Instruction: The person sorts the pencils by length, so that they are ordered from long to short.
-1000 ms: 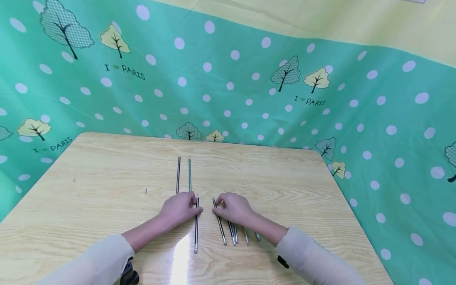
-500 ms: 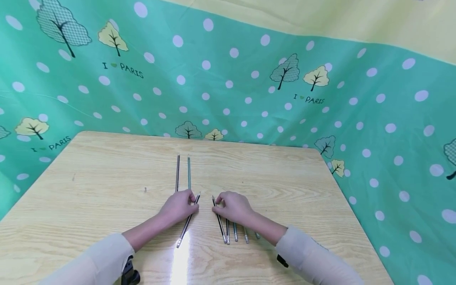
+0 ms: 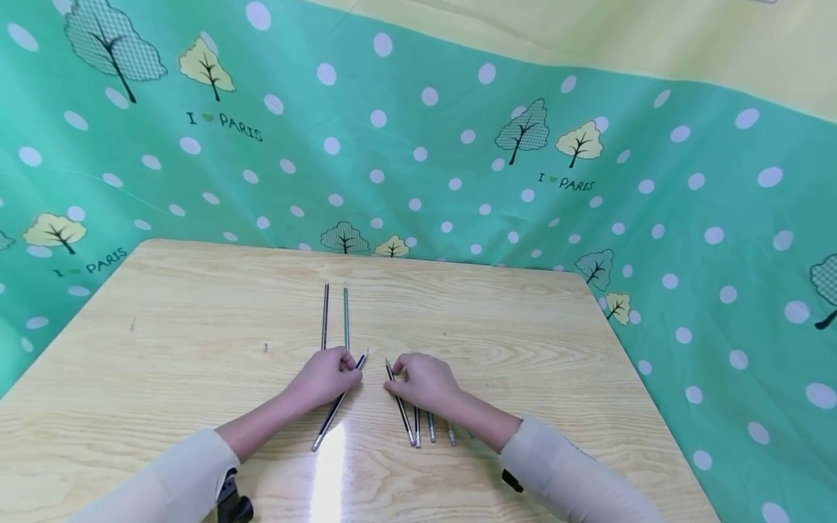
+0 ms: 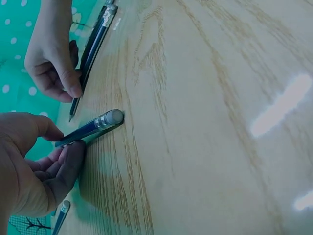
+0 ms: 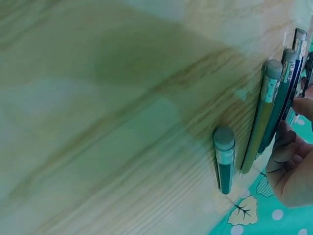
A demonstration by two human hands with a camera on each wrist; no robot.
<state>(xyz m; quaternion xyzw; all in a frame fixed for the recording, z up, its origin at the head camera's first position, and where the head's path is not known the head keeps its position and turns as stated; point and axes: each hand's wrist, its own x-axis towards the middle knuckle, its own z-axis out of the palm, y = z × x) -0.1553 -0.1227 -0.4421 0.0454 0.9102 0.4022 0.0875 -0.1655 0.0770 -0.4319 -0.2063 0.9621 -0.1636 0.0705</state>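
My left hand [image 3: 327,379] pinches a dark pencil [image 3: 331,421] between thumb and fingers. It slants over the table, tip away from me and eraser end towards me on the left. In the left wrist view, the silver ferrule and pale eraser [image 4: 114,117] stick out from the fingers. Just to the right, my right hand [image 3: 426,383] pinches another dark pencil [image 3: 401,408] near its tip. Several more pencils lie beside and partly under that hand, among them a yellowish one [image 5: 259,127] and a teal one [image 5: 225,159] set apart from the others.
Beyond my left hand, a dark pencil [image 3: 325,316] and a teal pencil [image 3: 346,317] lie nearly parallel on the wooden table [image 3: 510,327]. A tiny bit [image 3: 265,347] lies farther left. A green dotted cloth [image 3: 418,174] hangs behind the table.
The pencil in my left hand has swung, its eraser end moving left from nearly straight to slanted. My right hand has shifted slightly left with its pencil. The pencils under it lie more spread.
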